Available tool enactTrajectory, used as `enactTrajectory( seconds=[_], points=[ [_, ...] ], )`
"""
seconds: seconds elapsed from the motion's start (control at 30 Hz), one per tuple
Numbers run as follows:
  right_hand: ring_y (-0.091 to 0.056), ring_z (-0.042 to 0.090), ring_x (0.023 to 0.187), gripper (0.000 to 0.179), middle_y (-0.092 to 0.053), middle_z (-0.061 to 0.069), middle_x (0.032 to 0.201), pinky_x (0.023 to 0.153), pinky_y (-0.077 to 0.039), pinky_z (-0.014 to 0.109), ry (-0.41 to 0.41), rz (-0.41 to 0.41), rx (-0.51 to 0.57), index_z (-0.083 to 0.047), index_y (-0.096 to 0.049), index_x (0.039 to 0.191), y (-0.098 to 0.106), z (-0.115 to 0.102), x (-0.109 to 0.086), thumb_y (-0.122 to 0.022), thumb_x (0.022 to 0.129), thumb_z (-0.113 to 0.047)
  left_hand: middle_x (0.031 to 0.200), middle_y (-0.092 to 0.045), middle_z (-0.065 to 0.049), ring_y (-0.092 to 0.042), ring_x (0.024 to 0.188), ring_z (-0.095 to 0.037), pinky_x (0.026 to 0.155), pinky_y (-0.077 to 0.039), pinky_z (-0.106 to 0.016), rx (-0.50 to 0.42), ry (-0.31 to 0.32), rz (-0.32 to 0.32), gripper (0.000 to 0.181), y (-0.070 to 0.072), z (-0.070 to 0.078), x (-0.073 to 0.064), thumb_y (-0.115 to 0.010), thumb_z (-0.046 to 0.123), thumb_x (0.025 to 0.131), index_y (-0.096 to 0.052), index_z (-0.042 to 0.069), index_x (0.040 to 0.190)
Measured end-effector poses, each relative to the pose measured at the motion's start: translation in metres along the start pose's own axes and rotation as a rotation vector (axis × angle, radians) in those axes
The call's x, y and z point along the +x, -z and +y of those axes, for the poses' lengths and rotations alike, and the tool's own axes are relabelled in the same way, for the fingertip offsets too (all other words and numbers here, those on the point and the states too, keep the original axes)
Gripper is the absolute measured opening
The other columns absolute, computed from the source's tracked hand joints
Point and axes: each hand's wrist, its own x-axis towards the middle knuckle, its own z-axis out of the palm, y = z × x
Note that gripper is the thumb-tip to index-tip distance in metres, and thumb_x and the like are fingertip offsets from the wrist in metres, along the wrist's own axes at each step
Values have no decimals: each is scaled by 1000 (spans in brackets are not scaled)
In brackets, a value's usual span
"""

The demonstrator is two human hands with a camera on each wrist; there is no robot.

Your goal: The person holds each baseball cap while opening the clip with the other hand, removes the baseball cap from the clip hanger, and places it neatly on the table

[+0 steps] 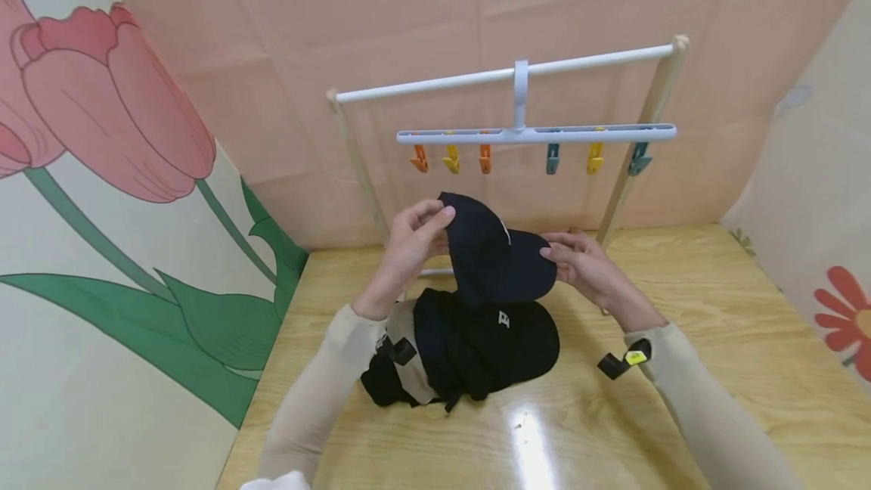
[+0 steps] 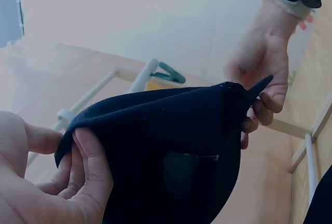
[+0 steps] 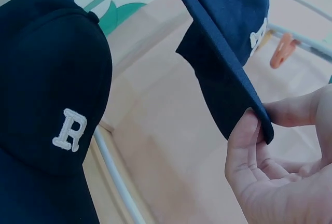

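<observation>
A dark navy baseball cap is held up between both hands, its brim turned to the right. My left hand pinches the back edge of the crown between thumb and fingers. At the other end, my right hand pinches the tip of the brim. White lettering on the cap's front shows partly in the right wrist view. Just below, a black cap with a white letter R lies on the table, overlapped by the held cap in the head view.
Behind the caps stands a rack with a white rail. From it hangs a pale hanger bar with several coloured clips, such as an orange clip. Beige and black items lie left of the black cap on the wooden table.
</observation>
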Motion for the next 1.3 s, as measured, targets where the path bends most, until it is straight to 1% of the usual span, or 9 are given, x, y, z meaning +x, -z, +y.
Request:
enactTrajectory(
  seconds=[0.1, 0.33, 0.47, 0.63, 0.73, 0.8, 0.93, 1.13, 1.3],
  points=[
    [-68, 5, 90, 64, -58, -1, 125, 82, -60, 22, 18, -2, 11, 5, -32, 159, 2, -1, -6, -63, 109, -20, 84, -68, 3, -69, 75, -12, 70, -61, -28, -2, -5, 1, 12, -5, 1, -2, -61, 18, 110, -64, 6, 111],
    [-71, 6, 86, 61, -67, -3, 115, 80, -61, 22, 35, -9, 58, 7, -34, 156, 4, -1, -17, -64, 109, -17, 85, -68, 4, -70, 76, -12, 70, -63, -29, -39, -8, -10, 7, -12, -1, -7, -60, 14, 109, -63, 8, 107],
    [-71, 5, 89, 61, -64, -1, 123, 81, -61, 22, 44, -5, 51, 7, -34, 157, 6, 1, -21, -63, 109, -16, 85, -68, 5, -70, 76, -11, 71, -62, -29, -44, -23, -24, 7, -13, -3, -9, -58, 13, 110, -63, 9, 106],
    [-71, 4, 93, 64, -52, -1, 138, 83, -61, 22, 58, -10, 41, 8, -31, 159, 8, 2, -27, -62, 109, -16, 84, -69, 4, -70, 73, -10, 71, -62, -29, -64, -19, -50, 11, -14, -5, -13, -55, 14, 111, -63, 10, 105],
    [-71, 5, 96, 64, -58, -6, 136, 84, -61, 23, 57, -19, 46, 9, -29, 159, 11, 4, -30, -61, 110, -16, 83, -68, 4, -71, 73, -11, 70, -63, -30, -78, -12, -65, 13, -15, -8, -15, -54, 15, 112, -63, 10, 104],
    [-72, 6, 97, 62, -67, -3, 125, 85, -61, 24, 57, -23, 57, 9, -29, 158, 13, 6, -32, -61, 110, -14, 83, -69, 3, -71, 74, -12, 71, -63, -31, -82, -6, -76, 13, -16, -9, -15, -54, 15, 112, -63, 10, 104],
    [-74, 7, 100, 54, -73, -5, 119, 86, -61, 24, 64, -36, 98, 6, -33, 155, 17, 9, -34, -58, 111, -11, 86, -70, 3, -71, 76, -12, 72, -64, -31, -64, 4, -88, 14, -17, -14, -15, -55, 18, 112, -64, 10, 105],
    [-75, 8, 103, 43, -75, -4, 122, 87, -62, 24, 68, -65, 123, -2, -42, 150, 23, 12, -35, -57, 111, -9, 86, -67, 4, -70, 79, -13, 73, -63, -30, -31, 13, -82, 14, -18, -20, -16, -54, 18, 112, -63, 10, 105],
    [-74, 8, 103, 45, -74, -3, 124, 86, -61, 24, 63, -85, 121, -1, -40, 152, 27, 15, -39, -57, 111, -8, 85, -68, 4, -70, 78, -16, 73, -64, -31, -43, 20, -91, 14, -20, -24, -17, -55, 17, 112, -63, 7, 106]
  ],
)
